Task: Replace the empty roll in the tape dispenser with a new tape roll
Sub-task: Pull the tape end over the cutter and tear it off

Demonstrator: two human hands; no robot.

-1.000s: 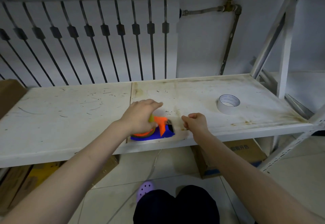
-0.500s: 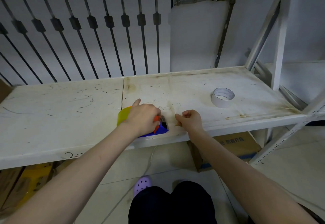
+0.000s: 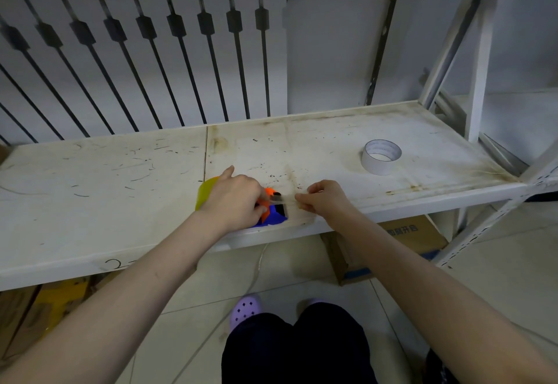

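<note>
— Where was the tape dispenser (image 3: 273, 213) in relation to the hands?

— It lay near the front edge of the white shelf (image 3: 105, 190), mostly under the left hand (image 3: 234, 199). That hand was closed over its top, covering the orange and blue body, with a yellow-green part showing behind the knuckles. The right hand (image 3: 324, 198) sat just beside it, thumb and forefinger pinched together on a strip of clear tape (image 3: 285, 200) stretched from the dispenser.

— And the other roll?

— The white tape roll (image 3: 381, 155) stood flat on the shelf, well apart to the right, touched by neither hand. Whether a roll sat inside the dispenser, I could not tell; the left hand hid it.

— How were the arms held?

— Both forearms reached forward and converged, the left index finger pointing outward.

— The surroundings?

— A stained, scuffed shelf on a white metal frame, a radiator (image 3: 136, 45) and pipe (image 3: 379, 48) behind, cardboard boxes (image 3: 401, 241) beneath, a tiled floor, and a purple clog (image 3: 244, 311) below.
</note>
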